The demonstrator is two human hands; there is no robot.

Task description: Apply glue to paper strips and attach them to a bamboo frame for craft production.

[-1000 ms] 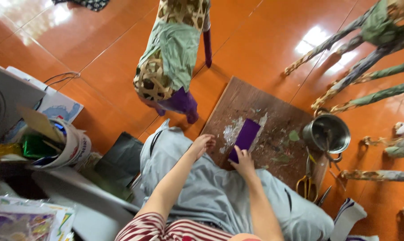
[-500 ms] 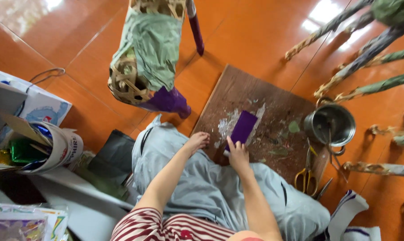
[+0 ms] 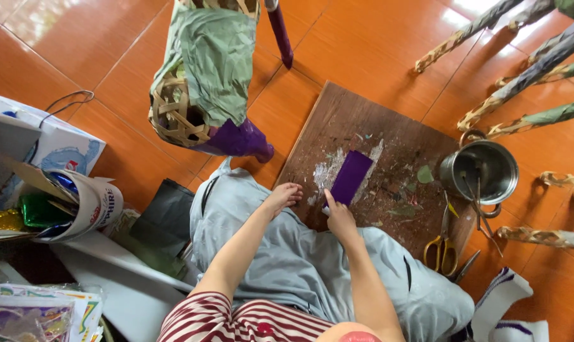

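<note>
Pressing one pointing finger of the right hand (image 3: 339,218) on the thin, floppy purple paper strip (image 3: 350,177), the left hand (image 3: 283,197) rests loosely curled, holding nothing.

A glossy orange tiled floor (image 3: 65,57) carries a stained brown wooden board (image 3: 388,133). On the board lie a purple rectangular paper strip (image 3: 351,177), a small round steel pot (image 3: 479,171) at its right edge, and yellow-handled scissors (image 3: 440,244) near its lower right corner. Paper-wrapped woven sticks (image 3: 534,69) rest on the floor to the right.
</note>
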